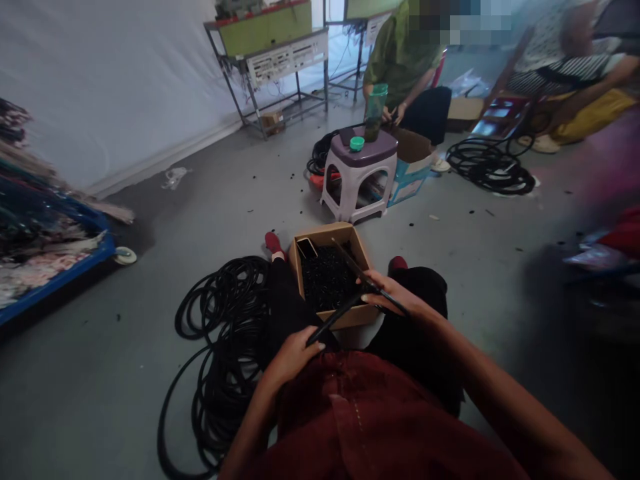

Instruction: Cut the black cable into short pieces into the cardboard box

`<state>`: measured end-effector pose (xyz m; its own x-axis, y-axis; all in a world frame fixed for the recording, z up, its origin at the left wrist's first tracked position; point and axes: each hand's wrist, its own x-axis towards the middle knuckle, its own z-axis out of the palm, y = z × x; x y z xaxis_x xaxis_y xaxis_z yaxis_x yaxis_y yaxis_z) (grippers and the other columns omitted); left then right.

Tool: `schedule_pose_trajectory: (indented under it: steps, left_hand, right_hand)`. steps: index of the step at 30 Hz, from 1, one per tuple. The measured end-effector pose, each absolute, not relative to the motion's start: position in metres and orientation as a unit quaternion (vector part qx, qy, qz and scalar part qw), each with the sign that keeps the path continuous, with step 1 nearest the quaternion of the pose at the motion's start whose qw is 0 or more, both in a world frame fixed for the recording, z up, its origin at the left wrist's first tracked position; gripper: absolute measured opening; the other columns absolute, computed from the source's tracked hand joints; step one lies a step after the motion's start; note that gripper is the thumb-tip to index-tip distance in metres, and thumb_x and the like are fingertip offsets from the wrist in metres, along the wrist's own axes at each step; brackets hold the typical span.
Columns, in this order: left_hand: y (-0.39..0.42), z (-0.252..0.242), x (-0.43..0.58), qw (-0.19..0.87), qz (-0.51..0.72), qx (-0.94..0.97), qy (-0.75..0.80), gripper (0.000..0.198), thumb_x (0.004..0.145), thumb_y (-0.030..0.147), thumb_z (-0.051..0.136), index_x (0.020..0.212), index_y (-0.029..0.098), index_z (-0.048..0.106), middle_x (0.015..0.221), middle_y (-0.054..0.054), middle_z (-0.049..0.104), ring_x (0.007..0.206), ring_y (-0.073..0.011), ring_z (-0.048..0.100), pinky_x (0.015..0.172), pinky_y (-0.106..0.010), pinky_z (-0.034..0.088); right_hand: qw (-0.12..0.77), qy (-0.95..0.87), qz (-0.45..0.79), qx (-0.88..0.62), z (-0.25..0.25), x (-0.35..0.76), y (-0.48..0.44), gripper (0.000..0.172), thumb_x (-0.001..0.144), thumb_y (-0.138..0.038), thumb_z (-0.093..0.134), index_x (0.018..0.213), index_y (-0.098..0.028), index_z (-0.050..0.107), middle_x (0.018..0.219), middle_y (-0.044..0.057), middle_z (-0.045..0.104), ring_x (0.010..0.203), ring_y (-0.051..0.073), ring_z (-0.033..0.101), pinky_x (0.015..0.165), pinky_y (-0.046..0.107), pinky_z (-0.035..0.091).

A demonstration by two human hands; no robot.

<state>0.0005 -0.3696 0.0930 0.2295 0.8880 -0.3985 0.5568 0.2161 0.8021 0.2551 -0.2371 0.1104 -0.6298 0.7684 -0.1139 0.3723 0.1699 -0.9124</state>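
My left hand [295, 353] is wrapped round a black rubber hose [334, 320], low in front of the dark red garment. The hose slants up to my right hand [383, 291], whose fingers are closed on a thin dark tool [347, 257] that points away over the box. The hose end reaches these fingers; whether they grip it too is hard to tell. Beneath my hands stands a cardboard box [295, 267] with many small black pieces [327, 277] and a phone [307, 249] in it. Coils of black hose [225, 333] lie on the floor at the left.
A purple-topped stool [360, 157] bears a green bottle [375, 110] and a green cap [357, 143]. Behind it sits a person [400, 67]; another sits at the right beside coiled hose [490, 167]. A blue cart [60, 277] is at the left.
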Motion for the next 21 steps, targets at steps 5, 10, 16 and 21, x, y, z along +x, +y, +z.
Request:
schedule_pose_trajectory:
  steps: [5, 10, 16, 21]
  left_hand:
    - [-0.361, 0.089, 0.039, 0.526, 0.266, 0.578, 0.564, 0.040, 0.083, 0.034, 0.048, 0.116, 0.015, 0.058, 0.100, -0.006, 0.065, 0.089, -0.0170, 0.057, 0.080, -0.027, 0.044]
    - [-0.350, 0.078, 0.056, 0.602, 0.262, 0.493, 0.570, 0.053, 0.080, 0.041, 0.048, 0.124, 0.012, 0.052, 0.077, -0.001, 0.057, 0.051, -0.0080, 0.044, 0.048, -0.022, 0.036]
    - [-0.337, 0.070, 0.077, 0.632, 0.236, 0.499, 0.544, 0.062, 0.081, 0.049, 0.045, 0.129, 0.011, 0.052, 0.080, -0.004, 0.058, 0.049, -0.0080, 0.045, 0.046, -0.022, 0.038]
    - [-0.320, 0.074, 0.078, 0.459, 0.152, 0.650, 0.587, 0.049, 0.087, 0.034, 0.035, 0.129, 0.018, 0.056, 0.102, -0.009, 0.065, 0.082, -0.0165, 0.061, 0.078, -0.028, 0.048]
  right_hand:
    - [0.197, -0.751, 0.496, -0.388, 0.083, 0.237, -0.266, 0.027, 0.075, -0.022, 0.053, 0.102, -0.018, 0.052, 0.074, -0.004, 0.051, 0.065, 0.011, 0.045, 0.060, 0.022, 0.035]
    - [0.194, -0.735, 0.510, -0.404, 0.079, 0.236, -0.278, 0.024, 0.076, -0.023, 0.053, 0.100, -0.018, 0.051, 0.072, -0.005, 0.051, 0.063, 0.010, 0.043, 0.057, 0.020, 0.032]
    - [0.202, -0.743, 0.493, -0.404, 0.088, 0.269, -0.277, 0.024, 0.074, -0.020, 0.052, 0.098, -0.019, 0.053, 0.074, -0.004, 0.055, 0.065, 0.011, 0.048, 0.059, 0.020, 0.034]
    - [0.224, -0.738, 0.483, -0.414, 0.094, 0.280, -0.281, 0.022, 0.073, -0.019, 0.052, 0.095, -0.020, 0.054, 0.076, -0.003, 0.056, 0.068, 0.012, 0.050, 0.060, 0.020, 0.033]
